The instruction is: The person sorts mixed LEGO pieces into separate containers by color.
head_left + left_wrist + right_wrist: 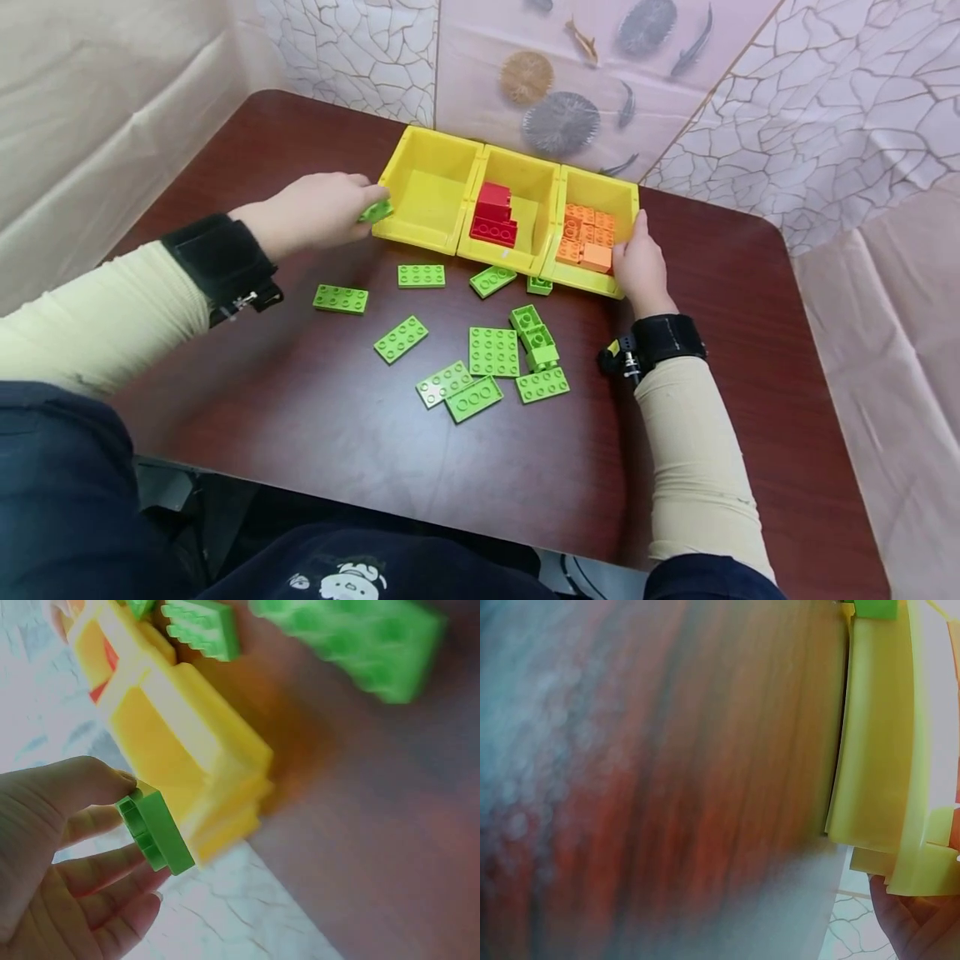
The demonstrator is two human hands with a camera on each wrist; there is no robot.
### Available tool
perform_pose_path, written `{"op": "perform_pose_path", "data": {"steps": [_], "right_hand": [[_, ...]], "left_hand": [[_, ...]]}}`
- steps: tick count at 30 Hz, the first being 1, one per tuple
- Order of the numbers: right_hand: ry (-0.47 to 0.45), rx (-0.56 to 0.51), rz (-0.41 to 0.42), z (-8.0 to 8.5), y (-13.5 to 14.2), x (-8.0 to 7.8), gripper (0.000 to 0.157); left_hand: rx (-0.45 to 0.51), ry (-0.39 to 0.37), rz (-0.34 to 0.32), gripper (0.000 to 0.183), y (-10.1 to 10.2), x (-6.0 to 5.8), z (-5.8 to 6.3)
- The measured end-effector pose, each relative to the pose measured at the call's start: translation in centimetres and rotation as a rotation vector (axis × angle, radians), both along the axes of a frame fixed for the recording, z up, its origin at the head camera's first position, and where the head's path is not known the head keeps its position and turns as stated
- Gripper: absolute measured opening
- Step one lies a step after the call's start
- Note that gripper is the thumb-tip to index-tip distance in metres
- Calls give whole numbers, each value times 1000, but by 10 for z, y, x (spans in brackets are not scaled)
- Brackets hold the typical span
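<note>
My left hand (326, 208) pinches a green building brick (161, 832) between thumb and fingers, at the left side of the yellow three-part bin (420, 237). In the left wrist view the brick is right beside the bin's end wall. The right hand (643, 265) grips the bin's right end wall, with some fingers hidden by it. Red bricks (493, 218) lie in the bin's middle compartment, and orange bricks (585, 233) fill much of the right one. The left compartment shows its bare yellow floor (431, 200).
Several green bricks (401, 339) lie scattered on the dark wooden table (315, 400) in front of the bin. A square green brick (493, 352) is among them, and one small green brick (539, 285) sits against the bin's front. Patterned cloth (360, 50) hangs behind the table.
</note>
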State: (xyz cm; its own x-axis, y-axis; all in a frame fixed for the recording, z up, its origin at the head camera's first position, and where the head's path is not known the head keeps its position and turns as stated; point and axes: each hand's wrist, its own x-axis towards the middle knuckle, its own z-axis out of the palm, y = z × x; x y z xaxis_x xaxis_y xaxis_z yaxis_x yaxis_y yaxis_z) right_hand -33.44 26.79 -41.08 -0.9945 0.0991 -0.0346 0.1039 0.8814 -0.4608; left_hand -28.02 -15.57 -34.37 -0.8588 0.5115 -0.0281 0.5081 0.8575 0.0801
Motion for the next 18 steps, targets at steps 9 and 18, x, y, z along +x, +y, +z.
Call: {"op": "perform_pose_path", "data": {"steps": [9,18], "right_hand": [[-1,-2,-2,1,-2,-1,67],[7,-1,-23,0,-1,0,66]], "left_hand": [[-33,-99,-79,44,45,-42,-7],[-16,-129,-169,41,63,-77,-29]]}}
